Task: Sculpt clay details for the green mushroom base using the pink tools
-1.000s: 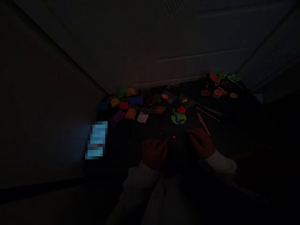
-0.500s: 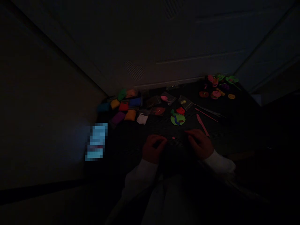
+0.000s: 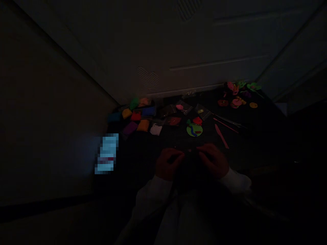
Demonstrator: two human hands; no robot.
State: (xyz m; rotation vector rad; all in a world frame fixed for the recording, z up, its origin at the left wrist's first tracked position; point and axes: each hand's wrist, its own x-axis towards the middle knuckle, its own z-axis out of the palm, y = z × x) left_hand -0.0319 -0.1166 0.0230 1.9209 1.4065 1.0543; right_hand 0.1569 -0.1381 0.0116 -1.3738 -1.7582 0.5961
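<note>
Your left hand (image 3: 169, 164) and right hand (image 3: 214, 160) met low over the dark worktop (image 3: 250, 149), fingertips almost together around a tiny pink bit of clay (image 3: 189, 150). In the gloom, you could not tell whether either grip was clamped on it. Just beyond lay a green clay disc (image 3: 194, 129), with a pink plastic knife (image 3: 221, 136) to its right and coloured clay packets (image 3: 135, 117) farther left.

Whatever lies between the bare left hand (image 3: 168, 164) and right hand (image 3: 214, 160) is lost in shadow, the glowing blue rectangular object (image 3: 106, 153) is pixelated beyond recognition, and the small multicoloured moulded clay shapes (image 3: 237, 97) at the far right are too dim and tiny to tell apart.
</note>
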